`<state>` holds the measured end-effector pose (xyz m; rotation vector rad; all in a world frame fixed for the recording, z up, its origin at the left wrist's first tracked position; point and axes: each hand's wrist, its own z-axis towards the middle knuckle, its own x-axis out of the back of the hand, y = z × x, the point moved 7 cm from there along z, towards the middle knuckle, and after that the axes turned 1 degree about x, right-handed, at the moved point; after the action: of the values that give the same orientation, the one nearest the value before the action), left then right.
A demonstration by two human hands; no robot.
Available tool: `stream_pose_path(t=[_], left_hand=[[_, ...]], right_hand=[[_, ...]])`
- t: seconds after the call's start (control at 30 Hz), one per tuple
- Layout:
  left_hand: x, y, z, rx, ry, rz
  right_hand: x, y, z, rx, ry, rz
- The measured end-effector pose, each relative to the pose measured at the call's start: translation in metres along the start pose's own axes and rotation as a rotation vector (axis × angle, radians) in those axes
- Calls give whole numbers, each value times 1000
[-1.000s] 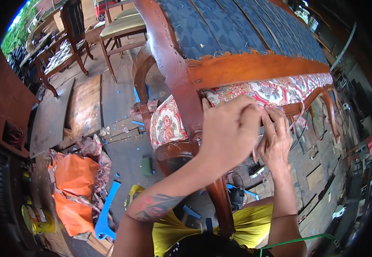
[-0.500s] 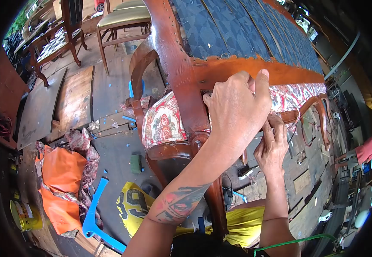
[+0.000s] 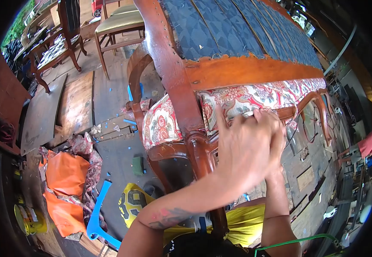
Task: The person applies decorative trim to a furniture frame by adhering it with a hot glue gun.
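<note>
A wooden chair frame (image 3: 171, 70) has blue patterned fabric (image 3: 220, 30) on its back and a red-and-white floral seat (image 3: 233, 98) below. At the seat's lower edge, my left hand (image 3: 248, 143) has its little finger extended and its other fingers curled in a pinch; what they hold is hidden. Close behind it, my right hand (image 3: 277, 139) is partly covered, with its visible fingers bent together against the left hand. A thin pale cord (image 3: 296, 112) hangs beside the seat edge to the right of both hands.
Orange material (image 3: 66, 171) lies in a bundle at the lower left, near a blue curved strip (image 3: 95, 216) and a yellow bucket (image 3: 30, 219). Other chairs (image 3: 119, 23) stand at the upper left. A green block (image 3: 138, 165) sits on the floor, and a green cord (image 3: 299, 238) crosses the lower right.
My left hand has moved down from the wooden rail to the seat's lower edge and now overlaps my right hand. The view has shifted slightly.
</note>
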<state>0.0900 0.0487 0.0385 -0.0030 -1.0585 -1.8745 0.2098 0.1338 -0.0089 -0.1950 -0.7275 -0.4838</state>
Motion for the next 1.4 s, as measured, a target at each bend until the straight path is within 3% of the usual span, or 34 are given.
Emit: stream_pose_path(t=[0.07,0.17,0.27,0.33,0.47,0.53,0.67,0.77,0.83,0.93,1.3,1.4], left_hand=[[8,21,-22,-158,-109,-107],[6,32,-57,-223,-393,-303],[7,25,-75,-205,-521,-470],[19,18,-69,-224,-555,-429],[48,-12,-50,-135,-499,-433],[61,-29,-43,-29,-541,-408],[88,-71,-39,179,-443,-363],[107,-102,-33,158,-285,-231],[123,-116,-26,341,-179,16],[124,-133,-23,392,-69,-7],[105,-148,-12,344,-8,-20],[100,-145,-9,222,8,7]], right_hand=[[0,-1,3,-17,-76,-72],[-2,-3,2,33,-23,-133],[-1,-2,2,46,-19,-132],[-2,-2,2,39,-18,-130],[0,-3,4,30,-34,-125],[0,-2,4,32,-29,-123],[-1,-3,3,41,-25,-140],[-1,-4,3,33,-40,-141],[-1,-3,3,30,-35,-146],[-1,-3,2,28,-31,-150],[-1,-5,4,21,-9,-175],[0,-5,4,17,-1,-166]])
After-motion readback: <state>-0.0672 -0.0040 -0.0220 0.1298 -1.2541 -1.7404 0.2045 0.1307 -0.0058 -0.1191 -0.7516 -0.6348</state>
